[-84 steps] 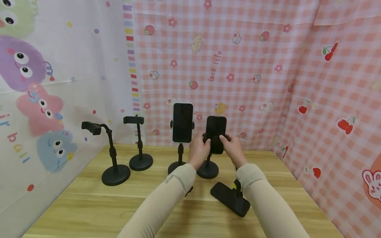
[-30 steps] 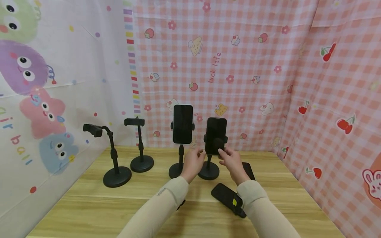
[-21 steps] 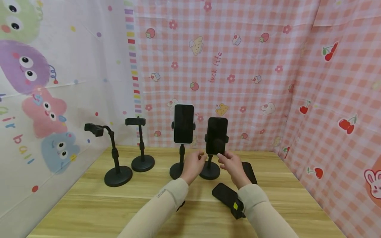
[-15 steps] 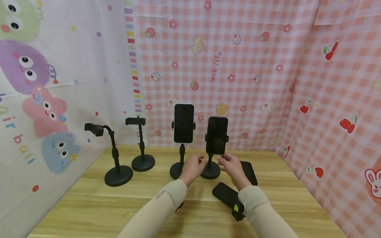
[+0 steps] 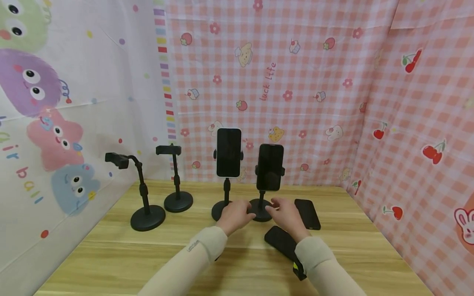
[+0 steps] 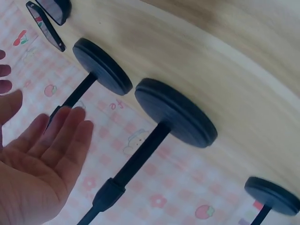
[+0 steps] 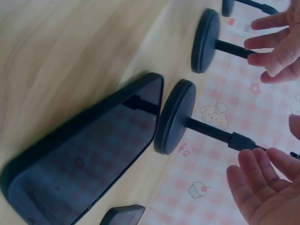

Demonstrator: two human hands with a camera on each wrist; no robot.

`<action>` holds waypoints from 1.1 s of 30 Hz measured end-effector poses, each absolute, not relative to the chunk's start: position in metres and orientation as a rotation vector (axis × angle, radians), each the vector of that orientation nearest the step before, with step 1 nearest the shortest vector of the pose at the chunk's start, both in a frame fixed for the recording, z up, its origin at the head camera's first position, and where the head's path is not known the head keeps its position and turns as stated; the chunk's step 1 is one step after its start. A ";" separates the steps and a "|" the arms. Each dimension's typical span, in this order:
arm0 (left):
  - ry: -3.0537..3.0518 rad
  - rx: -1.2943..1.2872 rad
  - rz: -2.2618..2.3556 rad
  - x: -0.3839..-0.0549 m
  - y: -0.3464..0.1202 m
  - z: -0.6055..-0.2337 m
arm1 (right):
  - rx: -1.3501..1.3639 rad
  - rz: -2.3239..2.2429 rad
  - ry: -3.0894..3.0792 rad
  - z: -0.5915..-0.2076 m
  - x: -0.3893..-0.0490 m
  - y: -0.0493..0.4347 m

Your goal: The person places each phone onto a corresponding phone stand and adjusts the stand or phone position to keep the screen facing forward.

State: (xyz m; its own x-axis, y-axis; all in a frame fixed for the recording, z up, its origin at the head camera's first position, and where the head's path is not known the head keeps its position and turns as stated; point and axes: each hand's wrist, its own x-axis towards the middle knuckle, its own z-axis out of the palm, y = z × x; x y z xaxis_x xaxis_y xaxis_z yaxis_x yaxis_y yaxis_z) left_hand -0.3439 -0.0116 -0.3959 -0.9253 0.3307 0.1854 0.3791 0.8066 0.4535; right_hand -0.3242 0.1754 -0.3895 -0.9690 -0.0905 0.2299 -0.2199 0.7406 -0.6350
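A black smartphone (image 5: 270, 164) sits upright in the clamp of a black phone stand, whose round base (image 5: 256, 216) is on the table. To its left, a white-edged smartphone (image 5: 228, 152) is held in a second stand. My left hand (image 5: 235, 216) hovers between the two bases, its fingers loosely bent and holding nothing. Right of the black phone's stand, my right hand (image 5: 286, 213) is also free, fingers relaxed and apart from the phone above. The right wrist view shows the relaxed fingers (image 7: 253, 173) near that stand's pole.
Two stands with bare clamps (image 5: 168, 150) (image 5: 117, 160) stand at the left. One smartphone (image 5: 308, 214) lies at the right; another smartphone (image 5: 280, 240) lies nearer, partly behind the right sleeve (image 5: 318, 257). Patterned curtains (image 5: 314, 123) border the wooden table (image 5: 122, 263).
Both hands were on the black smartphone and its clamp. They have let go and come down toward the stand's base. The phone stays upright in the clamp.
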 end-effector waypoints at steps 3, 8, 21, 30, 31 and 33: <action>-2.964 -0.599 -0.600 -0.341 -0.014 -0.396 | 0.299 0.867 -2.777 -0.394 -0.322 0.172; -3.093 -0.601 -0.324 -0.335 -0.019 -0.394 | 0.308 0.663 -2.876 -0.398 -0.316 0.166; -3.078 -0.514 -0.187 -0.330 -0.048 -0.404 | 0.263 0.476 -2.884 -0.416 -0.289 0.153; -3.095 -0.416 -0.172 -0.330 -0.068 -0.406 | 0.262 0.449 -2.939 -0.428 -0.277 0.159; -3.093 -0.405 -0.179 -0.330 -0.071 -0.407 | 0.261 0.448 -2.940 -0.430 -0.277 0.159; -3.091 -0.387 -0.190 -0.331 -0.077 -0.407 | 0.258 0.445 -2.941 -0.431 -0.276 0.161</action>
State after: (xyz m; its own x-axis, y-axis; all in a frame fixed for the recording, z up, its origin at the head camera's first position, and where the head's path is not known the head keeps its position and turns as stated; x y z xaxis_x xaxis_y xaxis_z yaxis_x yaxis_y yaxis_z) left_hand -0.3314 -0.0765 -0.4071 -0.9690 0.2444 0.0356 0.2470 0.9618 0.1179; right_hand -0.2758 0.1608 -0.4312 -0.9730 -0.1461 0.1789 -0.1925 0.9410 -0.2785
